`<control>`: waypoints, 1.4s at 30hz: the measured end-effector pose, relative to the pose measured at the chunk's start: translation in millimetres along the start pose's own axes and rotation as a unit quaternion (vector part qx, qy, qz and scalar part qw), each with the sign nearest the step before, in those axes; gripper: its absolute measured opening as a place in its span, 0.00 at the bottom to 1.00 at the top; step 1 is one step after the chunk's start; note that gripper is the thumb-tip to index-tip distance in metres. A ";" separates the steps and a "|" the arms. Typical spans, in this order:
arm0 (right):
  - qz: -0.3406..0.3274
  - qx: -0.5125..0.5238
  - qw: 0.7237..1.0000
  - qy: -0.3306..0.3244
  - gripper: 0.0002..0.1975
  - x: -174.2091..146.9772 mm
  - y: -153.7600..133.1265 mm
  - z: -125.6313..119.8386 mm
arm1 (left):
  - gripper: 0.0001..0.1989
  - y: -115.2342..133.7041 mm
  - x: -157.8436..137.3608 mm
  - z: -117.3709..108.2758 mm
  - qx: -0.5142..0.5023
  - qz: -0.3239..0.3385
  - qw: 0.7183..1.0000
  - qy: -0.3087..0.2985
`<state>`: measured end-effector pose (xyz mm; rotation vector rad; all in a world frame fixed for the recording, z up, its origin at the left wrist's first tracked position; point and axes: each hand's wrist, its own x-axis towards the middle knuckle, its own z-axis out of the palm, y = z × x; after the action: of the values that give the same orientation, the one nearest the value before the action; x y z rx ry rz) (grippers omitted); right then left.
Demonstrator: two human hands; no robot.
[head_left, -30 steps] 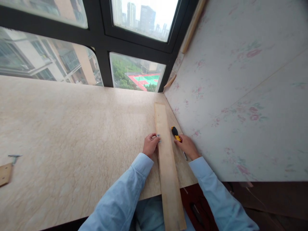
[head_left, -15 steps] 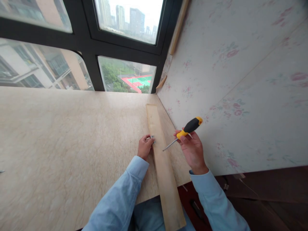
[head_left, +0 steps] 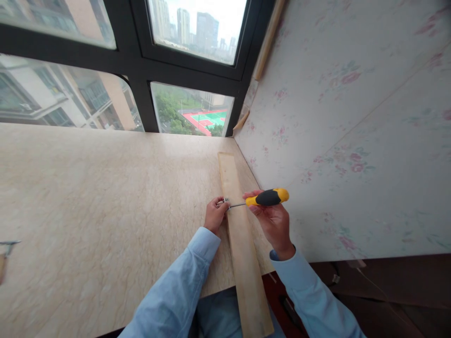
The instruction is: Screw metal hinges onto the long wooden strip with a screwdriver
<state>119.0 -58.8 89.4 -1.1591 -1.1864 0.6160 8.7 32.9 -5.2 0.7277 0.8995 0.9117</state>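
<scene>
My left hand (head_left: pixel 214 215) pinches a small metal piece (head_left: pixel 226 201) between thumb and fingers, right at the left edge of a long wooden board (head_left: pixel 243 249). The piece is mostly covered by my fingers, so I can't tell its full shape. My right hand (head_left: pixel 276 225) grasps a screwdriver (head_left: pixel 269 197) by its yellow and black handle, fingers wrapped toward the front of the grip. The handle's butt points right, toward the wall, and the thin shank reaches left over the board, its tip at the metal piece beside my left thumb. Whether the tip sits in a screw is too small to make out.

The board lies lengthwise on the bench (head_left: pixel 123 211), which has a beige marbled top. Its far end lies near the corner where the window frame (head_left: pixel 148 105) meets the floral wall (head_left: pixel 317 188); its near end sticks out past the bench edge, over my lap. Both my sleeves (head_left: pixel 179 277) are light blue.

Well apart from my hands, at the left edge of my view, lies a T-shaped metal piece (head_left: pixel 10 243), with a tan piece (head_left: pixel 2 267) just beside it, partly cut off. Through the lower pane I see a red and green sports court (head_left: pixel 207 120).
</scene>
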 end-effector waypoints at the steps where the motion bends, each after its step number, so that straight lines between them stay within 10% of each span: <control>1: 0.001 -0.007 1.000 -0.005 0.14 0.2 1.6 0.0 | 0.20 0.6 -0.3 0.3 -0.001 -0.002 1.000 0.000; 42: -0.056 -0.167 0.980 -0.098 0.10 -2.7 -5.7 -2.5 | 0.17 -0.6 -0.9 0.2 0.024 0.018 1.000 0.006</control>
<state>119.4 -64.1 93.8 -1.3221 -1.5562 0.4640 8.8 31.8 -5.3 0.7823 0.9227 0.9299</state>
